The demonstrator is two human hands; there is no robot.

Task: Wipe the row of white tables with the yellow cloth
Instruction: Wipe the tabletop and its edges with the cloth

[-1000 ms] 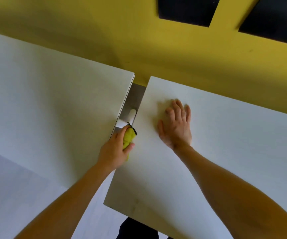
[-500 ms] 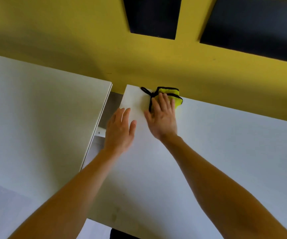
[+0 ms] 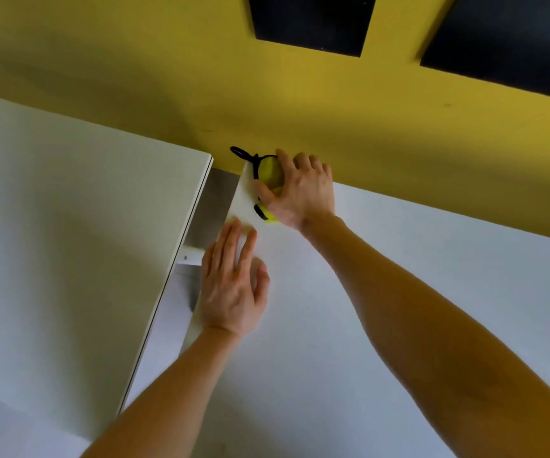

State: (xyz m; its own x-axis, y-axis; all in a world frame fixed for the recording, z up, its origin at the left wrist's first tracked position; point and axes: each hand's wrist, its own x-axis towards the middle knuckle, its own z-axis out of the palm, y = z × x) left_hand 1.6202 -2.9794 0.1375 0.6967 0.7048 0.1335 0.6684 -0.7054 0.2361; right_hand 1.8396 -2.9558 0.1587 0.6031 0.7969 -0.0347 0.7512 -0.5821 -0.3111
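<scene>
The yellow cloth is bunched at the far left corner of the right-hand white table, hard against the yellow wall. It is gripped by the right hand: the thumb is laid across the near side of the cloth and the fingers are curled over its far side, knuckles raised. A black loop at the cloth's edge sticks out to the left, past the table corner and over the foot of the wall.

The left hand is laid flat on the same table, near its left edge and nearer than the cloth. Its fingers are held straight and a little apart, with nothing held. The two hands are kept apart.

The left-hand white table is separated from the right one by a narrow gap, in which a white frame part can be seen. Two dark panels are set in the wall above.
</scene>
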